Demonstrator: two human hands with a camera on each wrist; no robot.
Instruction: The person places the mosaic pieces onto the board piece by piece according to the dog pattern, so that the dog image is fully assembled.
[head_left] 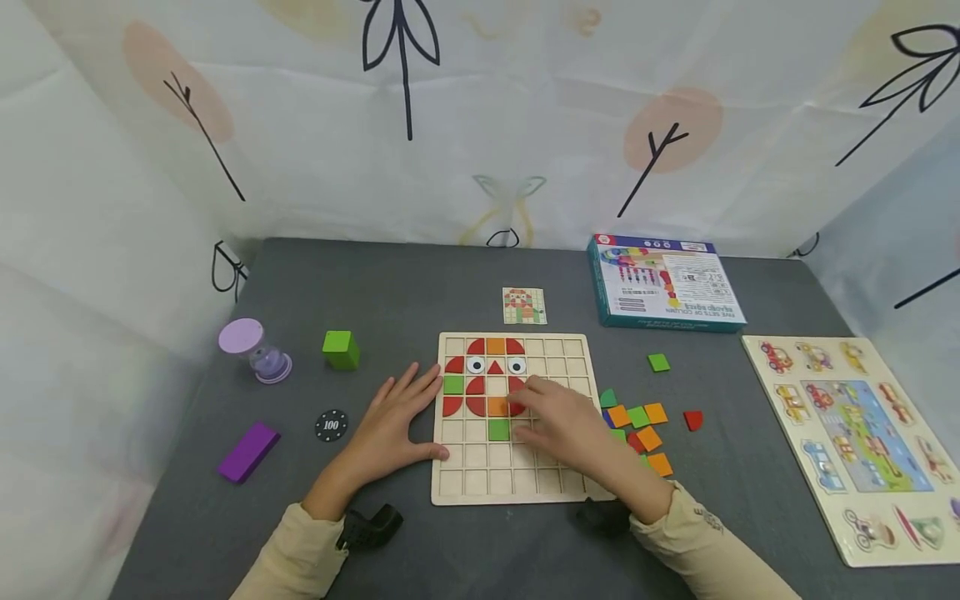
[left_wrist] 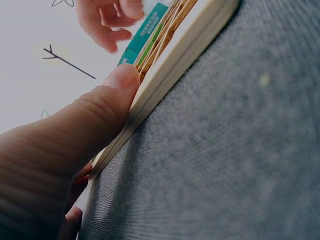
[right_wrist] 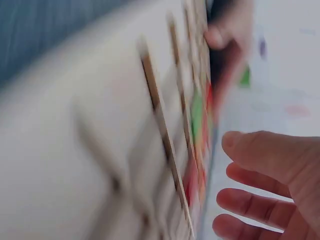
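Note:
A light wooden grid board (head_left: 478, 483) lies before me, with red, orange and green tiles and two eye pieces set in its upper left squares. My left hand (head_left: 392, 427) has its fingers spread along the board's left side; the thumb (left_wrist: 107, 105) rests on the rim. Over the middle of the grid is my right hand (head_left: 566, 421), fingertips close to the red quarter-round pieces beside an orange tile (head_left: 497, 407). Just below that sits a green tile (head_left: 498, 430). In the right wrist view, thumb and fingers (right_wrist: 255, 152) stand apart with nothing between them.
Loose coloured tiles (head_left: 648, 437) lie right of the board. Behind it are a small picture card (head_left: 524, 306) and a boxed game (head_left: 667, 283). A picture puzzle board (head_left: 832, 533) is far right. Leftward stand a green cube (head_left: 341, 350), purple block (head_left: 249, 452), black disc (head_left: 331, 425) and sand timer (head_left: 258, 350).

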